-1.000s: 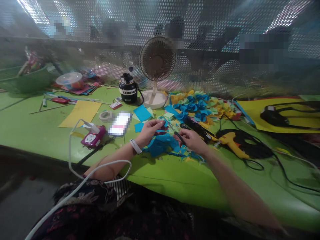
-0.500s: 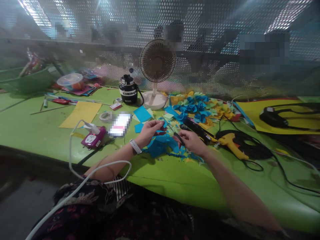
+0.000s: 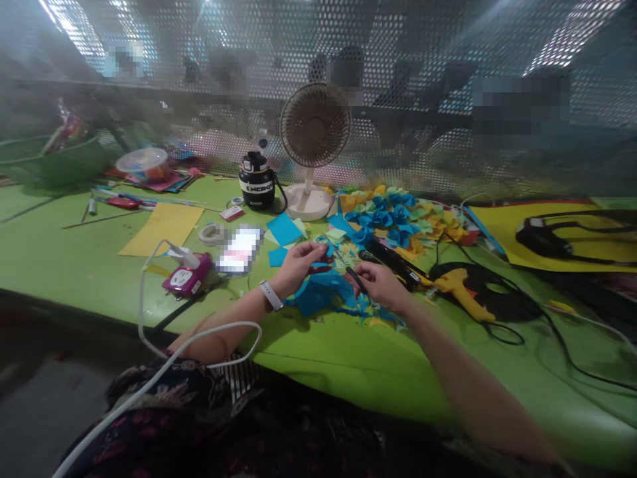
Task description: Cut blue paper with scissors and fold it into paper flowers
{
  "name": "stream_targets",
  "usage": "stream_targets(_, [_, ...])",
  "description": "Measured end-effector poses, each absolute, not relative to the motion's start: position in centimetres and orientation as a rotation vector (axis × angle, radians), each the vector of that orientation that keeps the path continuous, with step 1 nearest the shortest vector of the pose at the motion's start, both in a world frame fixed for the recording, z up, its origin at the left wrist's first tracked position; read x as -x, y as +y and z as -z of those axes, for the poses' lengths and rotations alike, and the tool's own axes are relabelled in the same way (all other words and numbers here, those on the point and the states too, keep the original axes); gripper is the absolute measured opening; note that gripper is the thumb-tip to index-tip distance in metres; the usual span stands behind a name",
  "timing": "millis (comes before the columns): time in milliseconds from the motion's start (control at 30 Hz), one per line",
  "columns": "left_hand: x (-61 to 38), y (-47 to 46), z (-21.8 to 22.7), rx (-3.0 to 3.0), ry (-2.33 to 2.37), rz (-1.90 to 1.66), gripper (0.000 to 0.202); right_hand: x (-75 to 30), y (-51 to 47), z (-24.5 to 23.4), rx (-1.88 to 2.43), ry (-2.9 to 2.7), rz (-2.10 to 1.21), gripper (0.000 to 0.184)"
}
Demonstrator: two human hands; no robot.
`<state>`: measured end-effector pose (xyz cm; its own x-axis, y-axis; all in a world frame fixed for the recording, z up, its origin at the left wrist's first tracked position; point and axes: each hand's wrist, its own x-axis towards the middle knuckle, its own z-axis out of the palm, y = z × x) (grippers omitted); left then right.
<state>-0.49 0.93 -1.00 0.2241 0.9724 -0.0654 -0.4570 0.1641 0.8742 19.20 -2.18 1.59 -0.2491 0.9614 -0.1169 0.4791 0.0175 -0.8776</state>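
My left hand, with a pale band on its wrist, pinches a small blue paper piece between thumb and fingers. Close to its right, my right hand is closed around a slim tool with a dark handle and a thin metal end pointing toward the blue piece. Whether the tool's end touches the paper I cannot tell. Below both hands lies a heap of blue paper scraps. Beyond them, folded blue paper flowers sit among yellow and pale green ones.
A yellow glue gun rests at right. Behind stand a small fan and a black bottle. To the left are a phone, a tape roll, yellow paper and a purple power adapter. A white cable crosses my left forearm.
The view has shifted very slightly. Both hands keep nearly the same place and grip, with the blue piece turned a little and showing more beside the left fingertips.
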Motion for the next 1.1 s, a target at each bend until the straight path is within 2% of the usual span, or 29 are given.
stream_targets(433, [0.7,1.0,0.8,-0.833,0.8,-1.151,0.032,-19.3,-2.0,-1.9,1.43,-1.715,-1.146,0.057])
stream_targets(667, [0.5,1.2,0.3,-0.659,0.839,-1.083,0.026,-20.0,-1.1,-0.9,1.557,-1.73,-0.963,0.054])
stream_targets(800, [0.3,1.3,0.4,-0.59,0.805,-1.1,0.018,-20.8,-0.2,0.4,1.644,-1.866,-0.656,0.044])
stream_targets(967, [0.4,1.4,0.5,-0.564,0.743,-1.106,0.004,-21.1,0.2,0.9,1.745,-1.998,-0.542,0.024])
stream_targets(1100, [0.4,1.3,0.1,-0.504,0.733,-1.062,0.004,-21.1,0.1,1.1,1.844,-2.055,-0.41,0.02])
